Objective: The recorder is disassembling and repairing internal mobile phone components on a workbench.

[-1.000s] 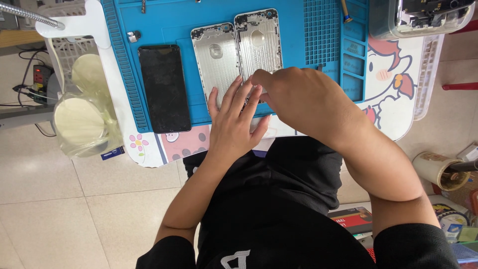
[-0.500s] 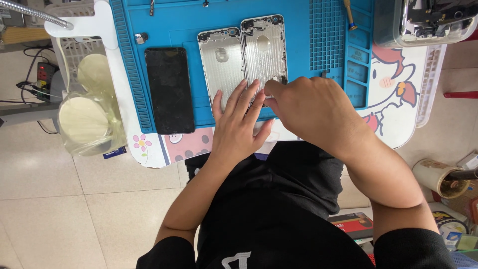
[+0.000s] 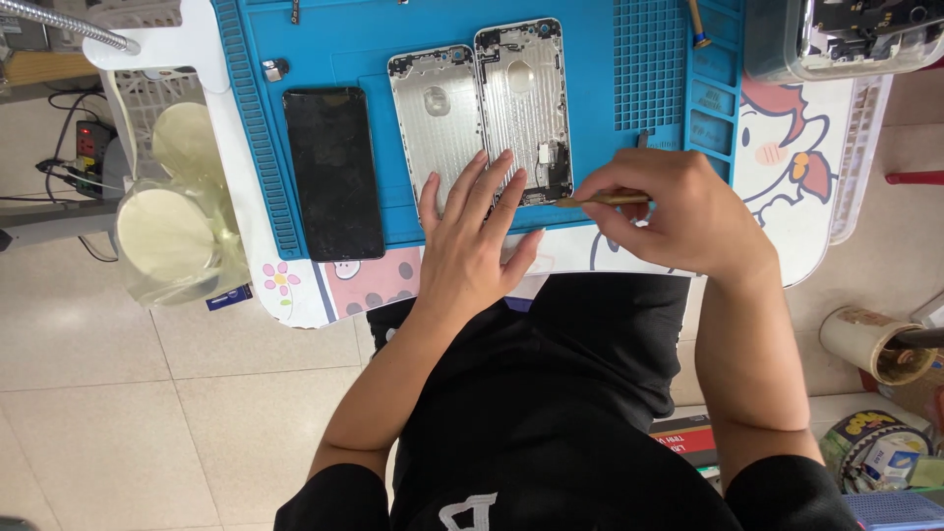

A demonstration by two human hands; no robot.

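Your left hand lies flat with fingers spread, holding nothing, its fingertips pressing the lower ends of two silver phone shells. Your right hand is closed around a thin brass-coloured tool, its tip touching the bottom edge of the right shell. The shells lie side by side on a blue mat on the white table. A black phone screen lies left of them, near but apart.
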